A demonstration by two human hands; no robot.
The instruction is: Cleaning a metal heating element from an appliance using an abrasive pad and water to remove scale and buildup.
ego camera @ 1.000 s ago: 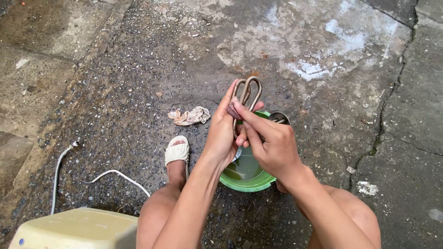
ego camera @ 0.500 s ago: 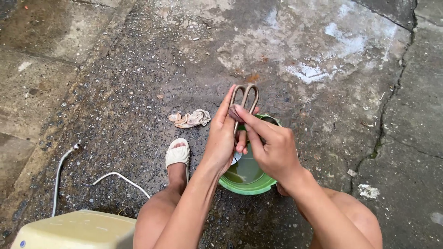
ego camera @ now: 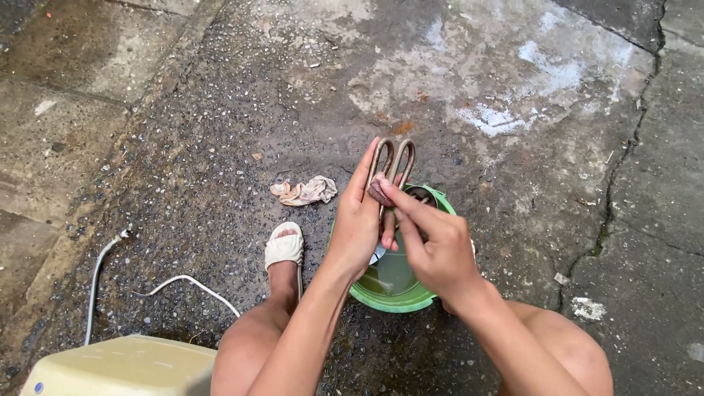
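Observation:
My left hand (ego camera: 357,220) grips a rusty brown looped metal heating coil (ego camera: 394,155), holding it upright over a green plastic bowl (ego camera: 396,290). My right hand (ego camera: 434,242) presses a small dark scrubbing piece (ego camera: 380,192) against the coil with its fingertips. The bowl sits on the wet concrete ground between my knees and holds some liquid. The lower part of the coil is hidden behind my hands.
A crumpled beige rag (ego camera: 304,191) lies on the ground to the left. My foot in a white sandal (ego camera: 284,246) rests beside the bowl. A white cable (ego camera: 103,264) runs along the ground to a pale yellow appliance (ego camera: 121,367) at bottom left.
My right hand's fingers have slid slightly down along the coil with the scrubbing piece. The left hand still holds the coil in the same spot.

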